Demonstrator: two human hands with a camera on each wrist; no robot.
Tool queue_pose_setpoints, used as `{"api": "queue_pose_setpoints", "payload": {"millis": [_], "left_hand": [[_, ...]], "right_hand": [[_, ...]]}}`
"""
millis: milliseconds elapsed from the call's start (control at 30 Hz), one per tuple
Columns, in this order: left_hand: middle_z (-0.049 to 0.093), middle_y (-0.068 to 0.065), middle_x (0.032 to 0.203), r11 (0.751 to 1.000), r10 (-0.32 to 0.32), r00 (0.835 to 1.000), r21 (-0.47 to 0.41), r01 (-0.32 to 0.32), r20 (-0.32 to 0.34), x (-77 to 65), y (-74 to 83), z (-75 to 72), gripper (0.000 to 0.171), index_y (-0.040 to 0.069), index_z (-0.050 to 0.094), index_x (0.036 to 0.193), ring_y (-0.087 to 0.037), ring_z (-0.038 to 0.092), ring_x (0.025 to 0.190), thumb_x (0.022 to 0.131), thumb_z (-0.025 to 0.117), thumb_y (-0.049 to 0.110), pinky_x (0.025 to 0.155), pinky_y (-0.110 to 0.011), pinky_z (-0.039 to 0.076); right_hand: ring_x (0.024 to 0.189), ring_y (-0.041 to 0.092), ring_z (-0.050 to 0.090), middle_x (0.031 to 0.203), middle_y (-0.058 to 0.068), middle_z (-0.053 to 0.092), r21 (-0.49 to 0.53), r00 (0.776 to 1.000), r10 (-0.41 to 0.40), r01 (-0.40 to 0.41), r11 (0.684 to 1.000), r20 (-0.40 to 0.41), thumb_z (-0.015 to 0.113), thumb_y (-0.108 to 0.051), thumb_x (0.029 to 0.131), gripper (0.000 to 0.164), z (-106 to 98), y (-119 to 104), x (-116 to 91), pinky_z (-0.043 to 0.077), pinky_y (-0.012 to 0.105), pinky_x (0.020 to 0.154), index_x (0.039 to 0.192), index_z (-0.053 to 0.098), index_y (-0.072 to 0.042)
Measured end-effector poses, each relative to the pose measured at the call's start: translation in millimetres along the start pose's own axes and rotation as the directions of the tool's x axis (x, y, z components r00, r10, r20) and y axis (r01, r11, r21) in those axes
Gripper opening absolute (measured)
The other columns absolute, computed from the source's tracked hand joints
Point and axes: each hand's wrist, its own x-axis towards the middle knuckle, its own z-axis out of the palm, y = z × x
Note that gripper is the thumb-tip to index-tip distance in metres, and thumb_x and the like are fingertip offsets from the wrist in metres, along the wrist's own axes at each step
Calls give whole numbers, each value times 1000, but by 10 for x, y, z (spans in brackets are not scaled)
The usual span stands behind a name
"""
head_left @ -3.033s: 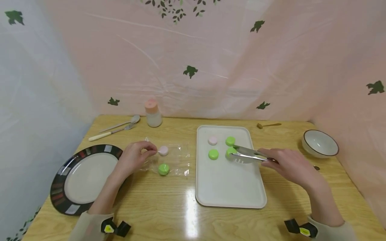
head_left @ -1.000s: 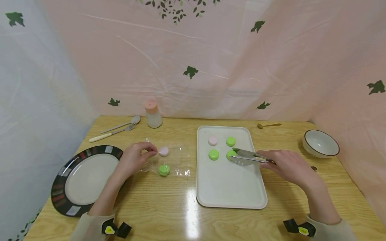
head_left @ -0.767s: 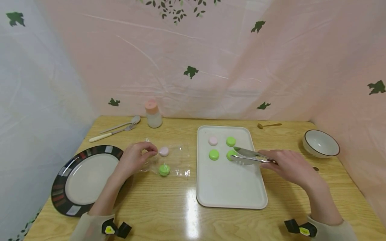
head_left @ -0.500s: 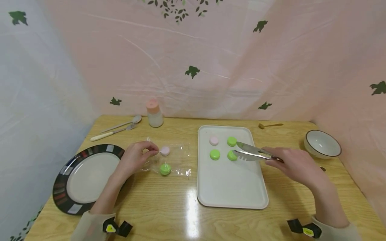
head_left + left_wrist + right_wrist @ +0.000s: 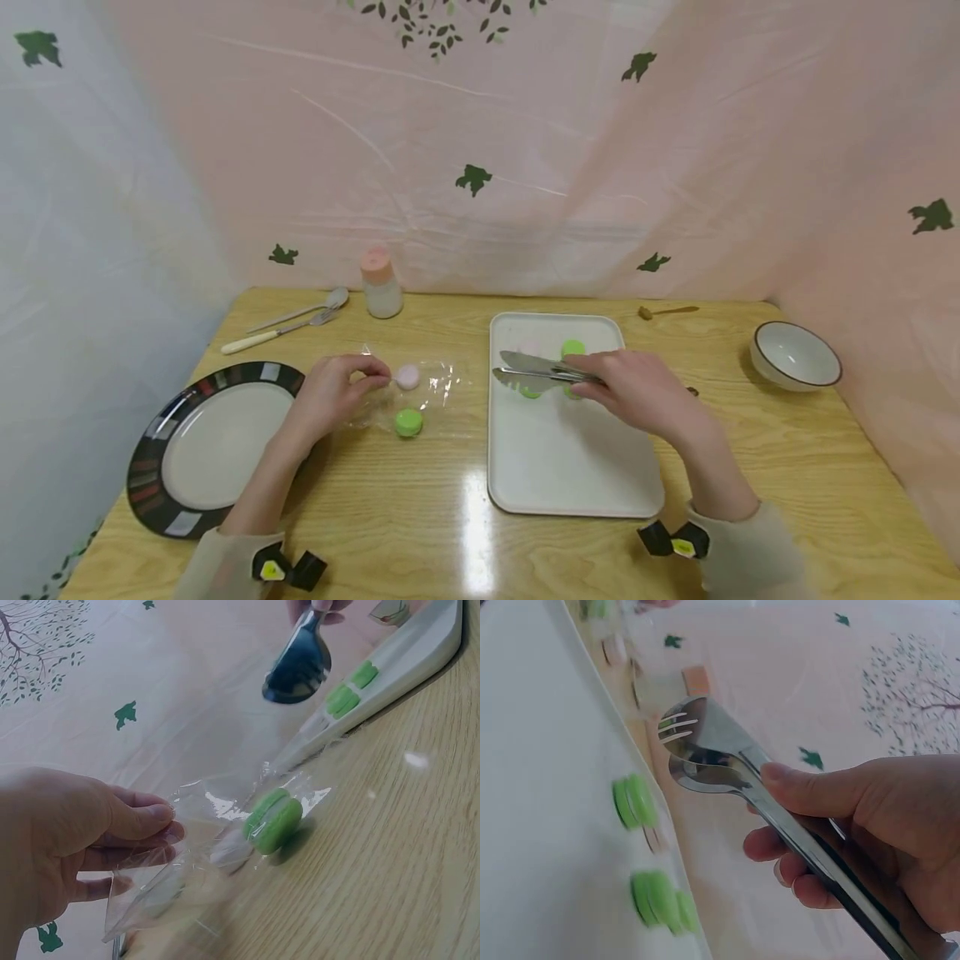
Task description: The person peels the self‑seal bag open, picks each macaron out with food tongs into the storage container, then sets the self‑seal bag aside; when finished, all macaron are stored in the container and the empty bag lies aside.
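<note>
With thumb and fingertips, my left hand (image 5: pixel 341 392) pinches the edge of a clear plastic bag (image 5: pixel 191 859). A green macaron (image 5: pixel 274 820) and a pink macaron (image 5: pixel 407 377) show in the bag on the table. My right hand (image 5: pixel 637 392) grips metal serving tongs (image 5: pixel 536 368), one end slotted like a fork. The tongs hover over the white tray (image 5: pixel 570 475), and no macaron shows between their tips. Green macarons (image 5: pixel 635 801) and a pale pink one sit on the tray's far half, partly hidden by the tongs and right hand in the head view.
A dark-rimmed plate (image 5: pixel 225 450) is left of my left forearm. Behind it lie a fork (image 5: pixel 277 331), a spoon (image 5: pixel 300 311) and a pink-capped jar (image 5: pixel 382 285). A white bowl (image 5: pixel 797 357) stands at right, and a small brown stick (image 5: pixel 667 312) lies behind the tray.
My right hand has moved left with the tongs, from the tray's right side to over its left edge. The tray's macarons look unmoved where visible. The left hand stays at the bag.
</note>
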Motion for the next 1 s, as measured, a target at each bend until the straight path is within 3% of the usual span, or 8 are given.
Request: {"api": "queue_pose_setpoints", "payload": {"millis": [200, 467, 767, 1000], "left_hand": [[71, 7, 88, 1000, 0, 1000, 0, 0, -5, 7, -12, 9, 7, 20, 73, 88, -13, 64, 87, 87, 67, 25, 74, -33, 47], [71, 6, 85, 999, 16, 1000, -36, -17, -21, 26, -15, 9, 4, 20, 71, 87, -12, 64, 84, 87, 68, 22, 73, -35, 48], [70, 4, 86, 997, 38, 999, -65, -39, -23, 20, -25, 3, 4, 19, 71, 89, -14, 64, 86, 87, 67, 20, 79, -40, 51], [70, 6, 85, 993, 74, 996, -83, -78, -47, 19, -20, 16, 4, 19, 71, 88, -13, 64, 86, 87, 68, 20, 81, -39, 52]], "right_hand": [[72, 6, 59, 105, -3, 72, 11, 998, -60, 59, 998, 31, 64, -36, 89, 38, 140, -237, 242, 45, 26, 61, 126, 62, -25], [69, 8, 59, 109, -3, 71, -29, 995, -95, 96, 995, 35, 67, -33, 86, 31, 254, -368, 411, 45, 27, 59, 115, 67, -24], [60, 6, 49, 79, -8, 64, -70, 990, -140, 141, 988, 12, 69, -32, 85, 26, 359, -491, 572, 37, 22, 48, 109, 67, -25], [62, 8, 54, 77, -10, 67, -88, 980, -198, 196, 977, -19, 71, -31, 84, 19, 464, -636, 716, 41, 26, 52, 101, 66, -23]]}}
